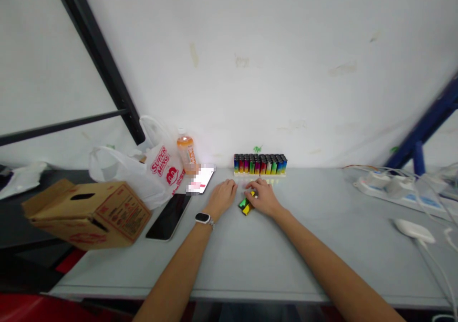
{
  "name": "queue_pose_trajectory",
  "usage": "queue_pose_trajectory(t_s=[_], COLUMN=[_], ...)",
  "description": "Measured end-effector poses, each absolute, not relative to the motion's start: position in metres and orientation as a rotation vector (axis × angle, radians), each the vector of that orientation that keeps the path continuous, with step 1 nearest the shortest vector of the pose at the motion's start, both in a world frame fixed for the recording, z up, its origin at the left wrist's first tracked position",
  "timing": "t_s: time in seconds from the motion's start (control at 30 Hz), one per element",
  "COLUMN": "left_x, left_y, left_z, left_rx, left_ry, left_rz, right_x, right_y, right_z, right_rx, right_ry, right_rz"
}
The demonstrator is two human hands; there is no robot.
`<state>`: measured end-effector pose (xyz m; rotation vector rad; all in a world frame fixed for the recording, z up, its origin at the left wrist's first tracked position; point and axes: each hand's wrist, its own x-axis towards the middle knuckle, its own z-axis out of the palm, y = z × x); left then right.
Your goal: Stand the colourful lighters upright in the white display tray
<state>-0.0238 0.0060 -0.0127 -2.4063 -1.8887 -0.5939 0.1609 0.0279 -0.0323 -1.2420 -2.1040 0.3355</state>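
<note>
My left hand (222, 195) rests on the grey table, its fingers loosely curled and close together, with nothing visible in them. Just to its right, my right hand (264, 195) is bent over two loose lighters, thumb and fingers at the upper end of the yellow lighter (246, 210). A green lighter (243, 203) lies against it, partly under the yellow one. Behind both hands, a block of several upright lighters (260, 164) with black tops and many colours stands in rows on a pale, see-through tray (241, 174) near the wall.
Left of my hands lie a dark phone (169, 217) and a phone with a lit screen (202, 180). Beyond them are an orange drink bottle (186, 150), a white plastic bag (157, 174) and a cardboard box (89, 212). A power strip (397, 193) and white charger (414, 230) lie right.
</note>
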Motion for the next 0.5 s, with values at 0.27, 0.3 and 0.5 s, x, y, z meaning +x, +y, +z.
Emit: queue_pose_trajectory(t_s=[0.27,0.3,0.5], left_x=[-0.035,-0.034,-0.027], left_y=[0.005,0.006,0.008], left_z=[-0.02,-0.021,-0.021], left_rx=[-2.727,-2.72,-2.63], left_ry=[-1.857,-1.855,-1.871], left_rz=[-1.058,-1.067,-0.969], right_x=[0.155,0.154,0.151], right_y=[0.029,0.031,0.035], right_z=[-0.029,-0.029,-0.032], right_rx=[-1.556,-1.581,-1.606], right_ry=[-2.098,-2.089,-2.103], right_rz=[0.145,0.14,0.161])
